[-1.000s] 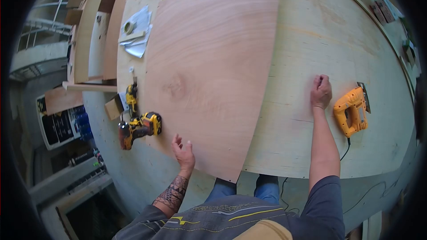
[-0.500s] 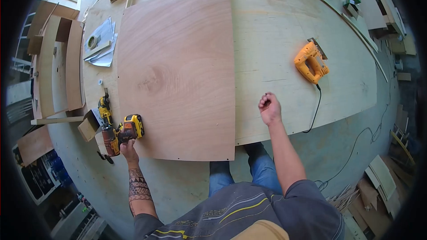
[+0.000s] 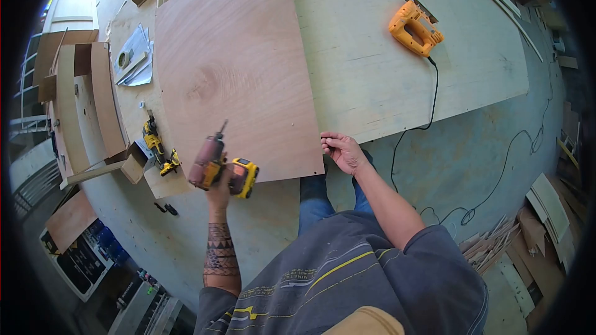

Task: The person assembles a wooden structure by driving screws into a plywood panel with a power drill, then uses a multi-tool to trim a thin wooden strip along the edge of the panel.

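Note:
My left hand [image 3: 218, 193] grips a cordless impact driver [image 3: 208, 160] with a yellow-cased battery, held over the near-left part of a reddish plywood sheet [image 3: 242, 68]. Its bit points away from me, and the tool is a little blurred. At the sheet's right edge, close to the near corner, my right hand [image 3: 343, 151] is closed in a pinch. Something small and dark shows at its fingertips, too small to make out. The sheet lies on top of a larger pale plywood board [image 3: 366, 87].
An orange jigsaw [image 3: 415, 28] lies on the pale board, its cord running off the near edge. To the left are a yellow power tool [image 3: 152, 136], papers [image 3: 138, 46] with a tape roll [image 3: 124, 59], and an open cardboard box [image 3: 134, 164]. Offcuts [image 3: 496, 245] are piled on the floor at right.
My left hand has lifted the impact driver and brought it rightward over the sheet. My right hand has come left to the sheet's edge, and the view has shifted.

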The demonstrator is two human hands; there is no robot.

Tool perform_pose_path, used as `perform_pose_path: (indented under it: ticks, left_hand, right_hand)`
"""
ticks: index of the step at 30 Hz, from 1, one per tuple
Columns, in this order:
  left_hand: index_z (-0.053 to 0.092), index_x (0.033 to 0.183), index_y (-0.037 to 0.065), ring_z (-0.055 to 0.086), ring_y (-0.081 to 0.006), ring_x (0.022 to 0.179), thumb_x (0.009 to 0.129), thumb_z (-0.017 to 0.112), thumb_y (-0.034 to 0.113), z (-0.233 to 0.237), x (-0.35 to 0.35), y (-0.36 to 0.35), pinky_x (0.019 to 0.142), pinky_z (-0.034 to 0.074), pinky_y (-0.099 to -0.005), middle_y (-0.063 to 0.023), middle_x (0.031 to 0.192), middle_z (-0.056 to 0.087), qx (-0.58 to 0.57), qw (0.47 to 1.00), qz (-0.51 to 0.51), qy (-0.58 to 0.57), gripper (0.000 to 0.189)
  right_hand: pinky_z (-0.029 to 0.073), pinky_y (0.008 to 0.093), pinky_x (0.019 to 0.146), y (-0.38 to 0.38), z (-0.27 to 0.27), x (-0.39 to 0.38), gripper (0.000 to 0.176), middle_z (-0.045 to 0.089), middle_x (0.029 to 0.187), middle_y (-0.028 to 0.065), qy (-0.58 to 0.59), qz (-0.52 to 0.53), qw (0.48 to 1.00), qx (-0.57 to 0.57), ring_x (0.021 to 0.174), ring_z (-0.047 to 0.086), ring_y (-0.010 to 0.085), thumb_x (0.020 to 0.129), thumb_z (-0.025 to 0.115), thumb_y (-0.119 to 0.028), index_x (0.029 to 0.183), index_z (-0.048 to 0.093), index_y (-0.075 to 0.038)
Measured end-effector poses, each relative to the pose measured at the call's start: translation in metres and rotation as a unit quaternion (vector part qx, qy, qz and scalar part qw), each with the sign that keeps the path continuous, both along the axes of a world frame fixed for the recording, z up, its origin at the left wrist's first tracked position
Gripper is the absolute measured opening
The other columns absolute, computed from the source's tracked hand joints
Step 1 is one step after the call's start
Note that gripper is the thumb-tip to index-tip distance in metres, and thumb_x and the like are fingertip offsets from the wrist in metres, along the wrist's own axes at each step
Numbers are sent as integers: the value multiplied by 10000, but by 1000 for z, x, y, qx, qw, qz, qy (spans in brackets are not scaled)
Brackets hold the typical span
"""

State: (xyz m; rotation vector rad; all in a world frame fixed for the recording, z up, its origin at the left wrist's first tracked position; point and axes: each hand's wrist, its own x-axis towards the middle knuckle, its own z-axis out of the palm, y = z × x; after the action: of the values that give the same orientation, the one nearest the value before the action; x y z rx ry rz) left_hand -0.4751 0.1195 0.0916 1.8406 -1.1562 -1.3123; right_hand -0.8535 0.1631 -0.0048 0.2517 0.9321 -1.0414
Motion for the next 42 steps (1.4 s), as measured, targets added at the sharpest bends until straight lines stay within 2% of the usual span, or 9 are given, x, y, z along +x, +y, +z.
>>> perform_pose_path:
  ticks: [1,3,7,11,12,17,21,35,42]
  left_hand:
    - [657,1280,10,665,-144,1102,961,749,110,7,-31,13,961,550,-325,-73,1279,692,39,999,-5,24,347]
    - [615,1394,16,669,-138,1076,959,732,125,7,-67,42,929,549,-301,-66,1273,697,67,993,-79,50,463]
    - [637,1309,4,688,-165,1070,903,788,89,6,-117,81,928,565,-339,-72,1201,720,146,971,-143,126,441]
    - [630,1317,21,684,-157,1051,897,801,125,13,-141,102,924,563,-343,-70,1182,716,182,961,-189,91,465]
    - [647,1257,-3,703,-151,898,877,831,173,13,-149,104,830,585,-329,-61,1048,734,101,971,-206,62,458]
    - [683,1229,-21,733,-175,932,883,828,226,18,-157,104,842,587,-339,-102,1054,765,108,966,-233,5,448]
    - [707,1224,-18,755,-209,976,892,823,260,18,-158,102,864,584,-354,-144,1082,782,113,957,-266,-38,449]
    - [733,1159,24,766,-352,965,933,745,338,13,-171,101,827,581,-420,-219,984,768,145,936,-261,-184,387]
    - [730,1110,-30,772,-359,933,923,744,318,7,-183,94,821,577,-428,-240,933,762,209,929,-234,-197,395]
  right_hand:
    - [543,234,729,6,2,1,76,669,927,46,-5,21,1000,1,806,646,121,979,691,-41,1049,670,-20]
    - [534,223,720,18,-2,2,76,672,929,39,-10,39,999,1,802,642,107,1000,704,-78,1046,676,-25]
    - [511,224,694,45,-8,5,80,680,917,9,-52,39,997,28,786,633,94,1029,696,-134,1032,691,-54]
    - [530,228,710,56,-1,1,110,692,968,28,-94,41,995,7,808,635,92,1055,650,-131,1093,699,-40]
    - [532,224,706,59,-2,0,121,694,969,32,-109,29,994,9,803,635,91,1056,647,-131,1106,698,-34]
    - [530,211,688,68,-3,1,154,696,971,35,-138,-5,990,0,782,630,84,1061,637,-137,1143,695,-20]
    - [508,205,643,75,-8,10,126,701,963,33,-150,-22,988,31,742,595,59,1059,644,-144,1080,711,-39]
    - [423,177,591,71,-46,50,152,600,875,-35,-200,-1,977,79,684,515,35,1082,604,-188,1057,688,-65]
    - [424,214,584,69,-57,64,141,564,853,-51,-101,-1,987,124,675,501,51,1082,596,-202,1067,682,-91]
